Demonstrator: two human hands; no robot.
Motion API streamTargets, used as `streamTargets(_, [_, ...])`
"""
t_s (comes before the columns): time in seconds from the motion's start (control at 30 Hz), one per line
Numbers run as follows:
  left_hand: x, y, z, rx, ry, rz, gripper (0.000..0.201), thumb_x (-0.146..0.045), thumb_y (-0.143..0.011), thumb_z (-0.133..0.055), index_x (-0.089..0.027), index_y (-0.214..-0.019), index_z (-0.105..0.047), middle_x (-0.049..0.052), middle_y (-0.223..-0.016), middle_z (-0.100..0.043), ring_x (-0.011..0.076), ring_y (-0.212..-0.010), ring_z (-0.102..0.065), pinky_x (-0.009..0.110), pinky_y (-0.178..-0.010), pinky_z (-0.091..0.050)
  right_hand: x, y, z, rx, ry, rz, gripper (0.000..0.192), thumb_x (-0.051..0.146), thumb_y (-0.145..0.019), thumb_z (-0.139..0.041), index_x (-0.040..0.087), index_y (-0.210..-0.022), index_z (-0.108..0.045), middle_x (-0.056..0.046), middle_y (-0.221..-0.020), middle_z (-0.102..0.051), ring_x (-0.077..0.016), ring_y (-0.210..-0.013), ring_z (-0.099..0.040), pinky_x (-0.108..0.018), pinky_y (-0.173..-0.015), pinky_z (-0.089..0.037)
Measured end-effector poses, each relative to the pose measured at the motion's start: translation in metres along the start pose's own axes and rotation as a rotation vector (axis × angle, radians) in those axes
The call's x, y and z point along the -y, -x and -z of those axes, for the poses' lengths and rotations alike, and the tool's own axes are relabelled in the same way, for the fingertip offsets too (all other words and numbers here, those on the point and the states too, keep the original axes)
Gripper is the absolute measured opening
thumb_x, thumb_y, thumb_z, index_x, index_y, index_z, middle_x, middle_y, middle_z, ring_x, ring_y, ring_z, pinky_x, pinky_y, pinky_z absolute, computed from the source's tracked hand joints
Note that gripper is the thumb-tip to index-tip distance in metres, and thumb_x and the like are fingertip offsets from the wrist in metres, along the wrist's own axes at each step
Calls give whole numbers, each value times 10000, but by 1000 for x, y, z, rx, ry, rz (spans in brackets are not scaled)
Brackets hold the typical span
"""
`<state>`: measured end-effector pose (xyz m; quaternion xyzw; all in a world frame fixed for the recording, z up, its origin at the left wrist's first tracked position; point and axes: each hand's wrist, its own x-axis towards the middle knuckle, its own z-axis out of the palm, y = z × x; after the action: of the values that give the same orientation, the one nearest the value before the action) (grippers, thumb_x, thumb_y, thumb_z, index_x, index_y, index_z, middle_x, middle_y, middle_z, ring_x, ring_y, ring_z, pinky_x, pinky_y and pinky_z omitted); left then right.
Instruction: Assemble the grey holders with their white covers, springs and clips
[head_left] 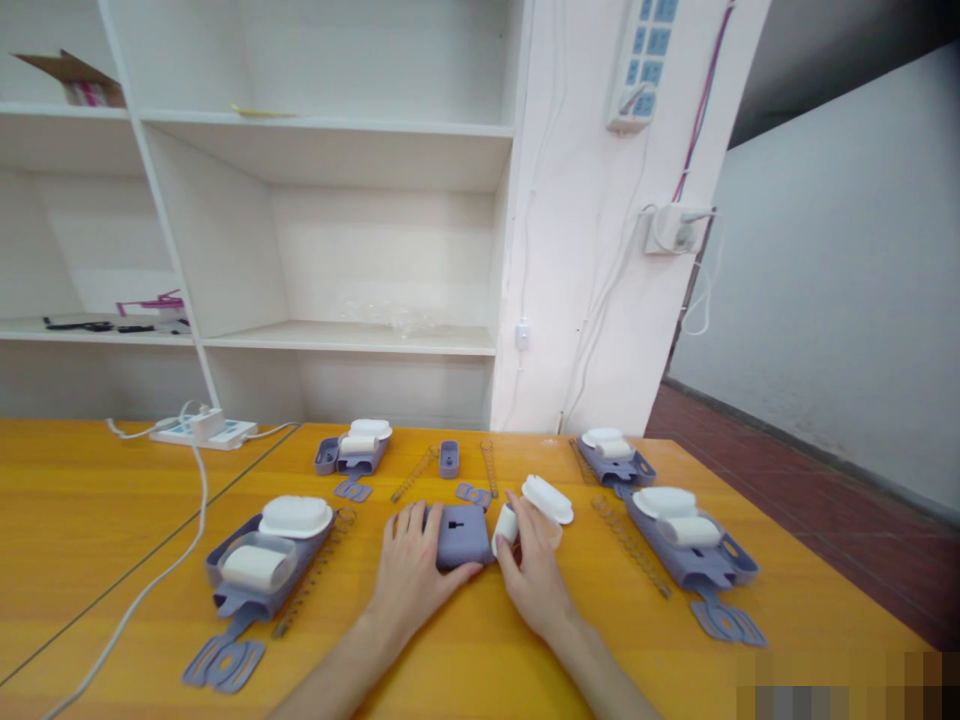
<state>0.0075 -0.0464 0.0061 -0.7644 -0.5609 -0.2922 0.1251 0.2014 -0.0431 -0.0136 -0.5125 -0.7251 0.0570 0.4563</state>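
My left hand (415,565) grips a purple-grey plastic housing (463,537) with a small dark slot, lying on the table in front of me. Its thumb runs along the near edge and its fingers reach over the left end. Close to the housing's right end, my right hand (531,560) is closed on a white cylinder (505,524), thumb and fingers at its side. A white oval lid (548,499) lies just beyond the right fingers. Partly hidden by that hand is a clear piece (555,534). Behind the housing lies a flat purple-grey cut-out plate (474,494).
Similar sets of housings, lids and cylinders lie at left (296,517), right (664,503), far left and far right. Coil springs (630,545) and a small purple-grey cup (448,459) are among them. A power strip (225,435) trails a white cable (201,510) across the left.
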Motion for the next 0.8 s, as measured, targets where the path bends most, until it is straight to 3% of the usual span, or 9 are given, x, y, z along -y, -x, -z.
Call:
streamTargets(0.4, [1,2,-1,49,162,51,682,-636,-662,-591,-187,-1162,-475,120,-1157,-495,288,-1081,-481,429,-898,-412,-2,0,-1,22,-97,-29,529,260,-873,-429,191,-1386,-319,-104,-1378,-434,-217,-1290,-383,-417,-1059,-341])
streamTargets(0.8, [3,-1,1,63,265,-65,648,-560,-695,-623,-186,-1199,-459,121,-1194,-477,288,-1134,-436,455,-955,-403,-1,-3,1,47,-214,-129,506,302,-870,-452,169,-1352,-372,-120,-1335,-476,-216,-1261,-420,-415,-1060,-335])
